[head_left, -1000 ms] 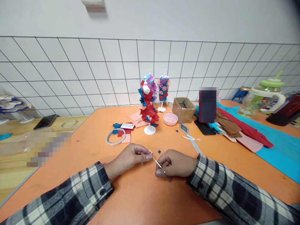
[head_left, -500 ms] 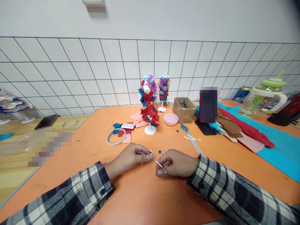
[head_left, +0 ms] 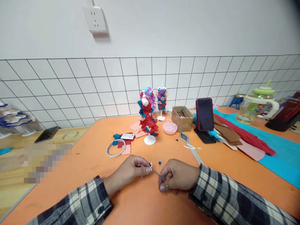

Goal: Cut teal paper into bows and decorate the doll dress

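Between thumb and fingers, my left hand (head_left: 131,170) pinches a small pink and dark blue piece of crepe paper (head_left: 150,165). My right hand (head_left: 179,175) is closed around small metal scissors (head_left: 161,177), whose tips point at the paper's lower edge. Whether the tips touch it is too small to tell. A tiny blue paper scrap (head_left: 159,162) lies on the orange tabletop (head_left: 131,203) just beyond the scissors. Behind my hands stands a small white mannequin in a red and blue paper dress (head_left: 149,123).
A tape roll (head_left: 116,148) lies by paper pieces at left. Behind are a second dressed mannequin (head_left: 161,100), a pink bowl (head_left: 170,128) and a cardboard box (head_left: 182,119). Rightward are a propped phone (head_left: 205,114), folded crepe paper (head_left: 248,136) and a green-lidded jug (head_left: 255,106).
The view has tilted up, so everything sits lower and a wall socket shows fully. My right hand and the scissors have shifted slightly away from my left hand.
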Motion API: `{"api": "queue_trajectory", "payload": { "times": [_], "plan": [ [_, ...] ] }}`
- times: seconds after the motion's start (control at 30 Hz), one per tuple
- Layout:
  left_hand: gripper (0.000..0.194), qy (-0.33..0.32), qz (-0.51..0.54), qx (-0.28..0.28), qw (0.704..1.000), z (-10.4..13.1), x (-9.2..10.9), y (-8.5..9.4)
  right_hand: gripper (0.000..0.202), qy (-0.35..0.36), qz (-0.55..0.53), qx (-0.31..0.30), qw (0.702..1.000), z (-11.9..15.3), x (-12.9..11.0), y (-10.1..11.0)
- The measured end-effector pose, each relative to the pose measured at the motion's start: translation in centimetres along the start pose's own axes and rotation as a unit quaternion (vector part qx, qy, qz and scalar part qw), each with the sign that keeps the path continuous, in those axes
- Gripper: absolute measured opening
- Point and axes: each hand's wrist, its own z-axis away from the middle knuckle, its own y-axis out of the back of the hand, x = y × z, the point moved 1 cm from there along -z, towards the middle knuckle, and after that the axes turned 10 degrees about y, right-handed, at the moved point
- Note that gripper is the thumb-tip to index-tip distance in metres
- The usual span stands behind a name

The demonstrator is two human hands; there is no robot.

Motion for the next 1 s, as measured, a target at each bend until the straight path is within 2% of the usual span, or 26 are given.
{"api": "queue_trajectory", "payload": {
  "times": [0.17, 0.3, 0.53, 0.73, 0.9, 1.0],
  "plan": [
    [0.030, -0.005, -0.007, -0.012, 1.000, -0.2, -0.2, 0.0, 0.028, 0.021, -0.027, -0.011, 0.999, -0.1, 0.2, -0.2],
    [0.031, -0.011, -0.007, -0.006, 1.000, -0.2, -0.3, 0.0, 0.026, -0.005, -0.008, -0.003, 1.000, -0.2, 0.3, -0.1],
    [0.034, -0.019, -0.034, -0.008, 0.999, -0.6, -0.7, 0.2, 0.034, 0.018, -0.012, -0.025, 0.999, -0.4, 0.8, 0.2],
    [0.034, -0.021, -0.024, -0.005, 0.999, -0.9, -0.8, 0.1, 0.029, 0.024, 0.016, -0.031, 0.999, -0.4, 0.6, 1.0],
    [0.031, -0.013, -0.028, 0.011, 0.999, -0.9, -0.5, 0.0, 0.040, 0.044, 0.027, -0.038, 0.998, -0.3, 0.3, 1.6],
    [0.030, -0.012, -0.028, 0.016, 0.999, -1.0, -0.4, 0.0, 0.040, 0.046, 0.022, -0.041, 0.998, -0.5, 0.5, 1.7]
  ]
}}
